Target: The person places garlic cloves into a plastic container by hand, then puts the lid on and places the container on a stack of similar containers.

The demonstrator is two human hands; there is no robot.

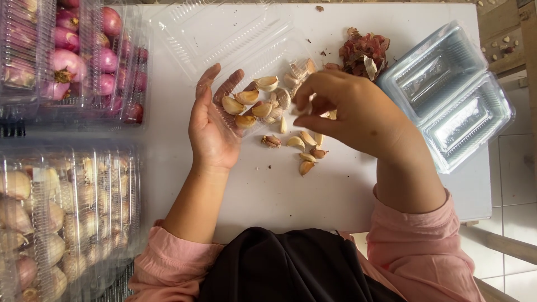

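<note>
While cloves [263,106] point variously, right hand [352,114] pinches.

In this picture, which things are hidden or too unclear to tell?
Head view:
- Right hand: fingertips curl under; whether they pinch a garlic clove cannot be told.
- Cloves under the right hand: covered by it.
- Packed containers at left: cut by the edge, contents blurred by plastic.
- Left hand: open, its edge on the table.

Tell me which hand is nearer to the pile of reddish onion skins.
Right. The right hand sits just below and left of the onion skins, close to them. The left hand lies farther left, beyond the garlic cloves.
</note>
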